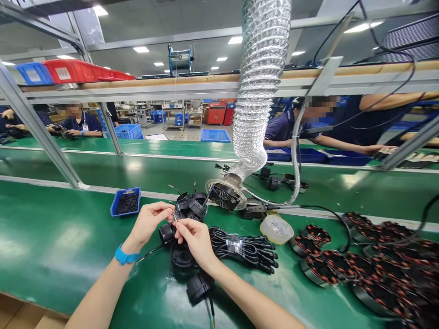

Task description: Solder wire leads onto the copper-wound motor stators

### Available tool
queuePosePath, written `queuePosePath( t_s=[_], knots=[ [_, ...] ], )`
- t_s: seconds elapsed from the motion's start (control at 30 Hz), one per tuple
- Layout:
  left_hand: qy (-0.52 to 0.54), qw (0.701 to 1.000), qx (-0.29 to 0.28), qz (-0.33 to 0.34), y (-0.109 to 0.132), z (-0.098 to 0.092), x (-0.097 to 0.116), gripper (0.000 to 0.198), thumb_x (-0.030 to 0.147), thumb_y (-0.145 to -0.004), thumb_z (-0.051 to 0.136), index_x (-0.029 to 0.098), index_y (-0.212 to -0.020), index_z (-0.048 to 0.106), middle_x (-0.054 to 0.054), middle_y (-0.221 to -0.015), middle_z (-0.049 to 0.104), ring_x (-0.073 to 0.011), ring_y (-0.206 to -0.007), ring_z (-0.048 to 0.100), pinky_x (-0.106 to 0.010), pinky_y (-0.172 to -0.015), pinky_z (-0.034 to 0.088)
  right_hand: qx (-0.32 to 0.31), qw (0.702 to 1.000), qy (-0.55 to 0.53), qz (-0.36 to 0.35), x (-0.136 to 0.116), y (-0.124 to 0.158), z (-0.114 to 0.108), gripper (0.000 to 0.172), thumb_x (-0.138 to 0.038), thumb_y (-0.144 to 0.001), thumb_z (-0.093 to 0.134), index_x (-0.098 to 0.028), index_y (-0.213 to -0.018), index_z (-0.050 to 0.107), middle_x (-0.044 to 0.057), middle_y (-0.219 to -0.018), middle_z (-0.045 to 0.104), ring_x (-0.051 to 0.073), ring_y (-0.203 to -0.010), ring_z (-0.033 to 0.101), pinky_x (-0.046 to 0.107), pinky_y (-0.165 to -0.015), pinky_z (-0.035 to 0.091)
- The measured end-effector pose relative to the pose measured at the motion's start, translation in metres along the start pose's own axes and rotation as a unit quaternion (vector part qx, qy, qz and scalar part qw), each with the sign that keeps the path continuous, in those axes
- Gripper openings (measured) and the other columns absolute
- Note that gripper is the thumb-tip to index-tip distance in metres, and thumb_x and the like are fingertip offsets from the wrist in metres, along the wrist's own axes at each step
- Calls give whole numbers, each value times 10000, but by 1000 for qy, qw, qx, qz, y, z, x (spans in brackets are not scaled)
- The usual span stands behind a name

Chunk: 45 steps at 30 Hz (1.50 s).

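Left hand point(149, 221) and right hand point(194, 237) pinch thin coloured wires point(175, 218) of a round black plastic connector point(166, 233), fingertips clamped, above the green bench mat point(68, 246).

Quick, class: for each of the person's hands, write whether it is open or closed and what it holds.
The left hand: closed, pinching thin wires from a black round part.
The right hand: closed, pinching the same thin wires.

Left hand point(150, 222) and right hand point(192, 238) pinch thin wires point(175, 217) above black round parts point(181, 253)
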<state>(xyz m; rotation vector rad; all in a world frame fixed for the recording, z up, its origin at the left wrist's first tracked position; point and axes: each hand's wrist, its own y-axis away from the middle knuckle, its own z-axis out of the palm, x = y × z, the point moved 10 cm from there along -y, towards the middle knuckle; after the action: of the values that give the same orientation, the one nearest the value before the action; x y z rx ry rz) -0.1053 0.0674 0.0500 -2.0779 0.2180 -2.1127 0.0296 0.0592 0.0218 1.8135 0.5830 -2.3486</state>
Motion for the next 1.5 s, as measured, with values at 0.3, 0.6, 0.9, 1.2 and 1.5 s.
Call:
queuePosePath(
  t_s=[0.3,0.6,0.9,1.2,1.5],
  knots=[
    [57,998,26,-24,2,-5,-8,294,295,-692,825,142,-928,736,-52,-773,725,-136,-642,653,-251,-665,552,0,1000,10,5,5,-1,-1,274,-418,-807,682,-147,-791,722,19,-603,641,107,-490,529,237,-503,429],
    [41,999,16,-13,3,-3,-7,247,310,-710,813,141,-875,740,-61,-764,726,-149,-647,658,-272,-678,558,0,1000,11,7,6,-1,-1,271,-419,-806,678,-152,-792,723,16,-600,638,108,-488,523,242,-505,427],
    [31,999,13,-12,4,-3,-5,247,323,-709,811,142,-864,742,-68,-782,728,-150,-644,660,-271,-672,561,-2,1000,8,11,6,0,0,258,-402,-807,677,-149,-777,721,12,-593,635,103,-483,522,237,-506,422],
    [-16,999,-42,-5,6,6,2,208,339,-727,782,158,-823,742,-65,-767,709,-169,-653,659,-282,-654,555,0,1000,11,10,4,0,0,278,-423,-815,656,-156,-755,705,3,-578,617,106,-476,517,240,-508,420],
    [-9,998,-64,-26,5,6,-1,332,308,-735,780,159,-1026,721,-41,-743,702,-139,-616,631,-260,-626,532,5,1000,23,19,6,-1,-2,278,-421,-804,662,-153,-744,702,5,-572,618,103,-464,514,235,-489,415]
  ],
)
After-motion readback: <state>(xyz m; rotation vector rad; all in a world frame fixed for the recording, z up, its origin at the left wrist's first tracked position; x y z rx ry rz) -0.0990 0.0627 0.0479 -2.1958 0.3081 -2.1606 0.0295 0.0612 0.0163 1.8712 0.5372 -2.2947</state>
